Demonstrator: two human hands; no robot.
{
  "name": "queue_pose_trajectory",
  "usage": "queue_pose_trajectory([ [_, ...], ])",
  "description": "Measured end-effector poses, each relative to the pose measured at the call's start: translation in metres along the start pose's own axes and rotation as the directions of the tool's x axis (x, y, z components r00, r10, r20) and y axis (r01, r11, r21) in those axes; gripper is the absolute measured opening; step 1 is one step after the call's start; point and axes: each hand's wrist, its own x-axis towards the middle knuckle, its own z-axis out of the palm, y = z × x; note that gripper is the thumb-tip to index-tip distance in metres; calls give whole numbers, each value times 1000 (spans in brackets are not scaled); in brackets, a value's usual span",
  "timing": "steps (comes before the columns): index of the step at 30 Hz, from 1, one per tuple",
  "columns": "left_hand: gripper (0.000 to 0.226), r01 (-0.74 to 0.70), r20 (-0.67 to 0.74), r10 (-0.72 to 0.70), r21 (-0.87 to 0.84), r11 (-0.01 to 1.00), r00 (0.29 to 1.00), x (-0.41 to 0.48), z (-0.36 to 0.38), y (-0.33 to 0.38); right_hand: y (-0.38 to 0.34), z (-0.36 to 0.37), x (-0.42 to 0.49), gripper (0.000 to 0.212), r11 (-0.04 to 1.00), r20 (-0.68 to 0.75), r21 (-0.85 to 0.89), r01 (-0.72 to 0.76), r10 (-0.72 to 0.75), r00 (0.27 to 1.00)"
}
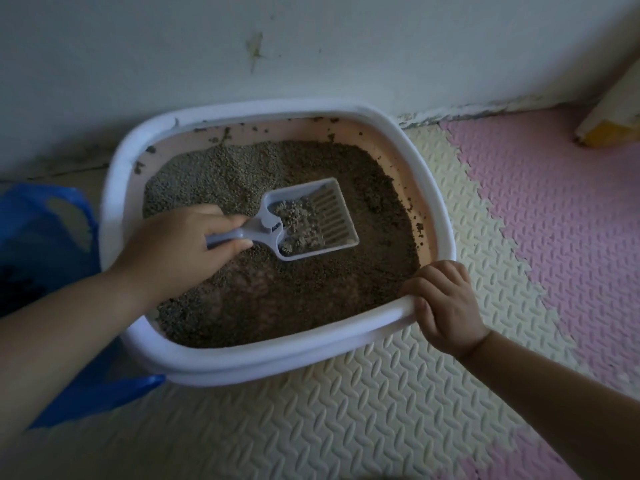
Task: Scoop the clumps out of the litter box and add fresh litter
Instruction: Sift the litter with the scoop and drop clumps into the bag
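Here the litter box [277, 358] sits on the foam floor mat [381, 427] against the wall [311, 46], a white rim around a pinkish inner tray filled with grey-brown litter [311, 289]. A blue plastic bag [41, 237] lies just beside its left edge, and looks like the place for the waste. The right hand [446, 306] is wrapped over the near right corner of the rim, steadying the box. The left hand [183, 247] is closed around the handle of the slotted scoop [311, 220], which is held level just above the litter with a small load of clumps [298, 225] gathered at its back end (loose grains seem mostly sifted through already). By my reading, this is the scooping step, mid-lift. The next move calls for keeping the scoop flat, carrying it left over the rim, and tipping it into the bag. No fresh litter container is in view.
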Motion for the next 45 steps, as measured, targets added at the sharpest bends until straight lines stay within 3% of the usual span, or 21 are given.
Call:
queue_pose_trajectory([
  [10, 35, 34, 277, -123, 307, 951, 953, 66, 32, 10, 4, 1, 2, 42, 999, 0, 4, 32, -32, 999],
  [20, 29, -44, 297, -99, 440, 897, 950, 161, 75, 64, 17, 13, 0, 29, 990, -101, 54, 129, -123, 987],
  [24, 27, -10, 242, -74, 328, 945, 968, 158, 99, 65, 17, 17, -1, 30, 988, -154, 77, 136, -123, 980],
  [30, 33, 71, 48, -77, 109, 991, 996, 126, 132, 49, 17, 20, -2, 31, 985, -174, 98, 142, -124, 977],
  [37, 38, 44, -24, -46, -79, 996, 999, 107, 114, 39, 17, 17, 0, 30, 985, -154, 106, 134, -117, 981],
  [45, 39, 9, -15, -10, -59, 998, 1000, 59, 62, 22, 8, 8, 3, 40, 995, -98, 73, 66, -59, 993],
])
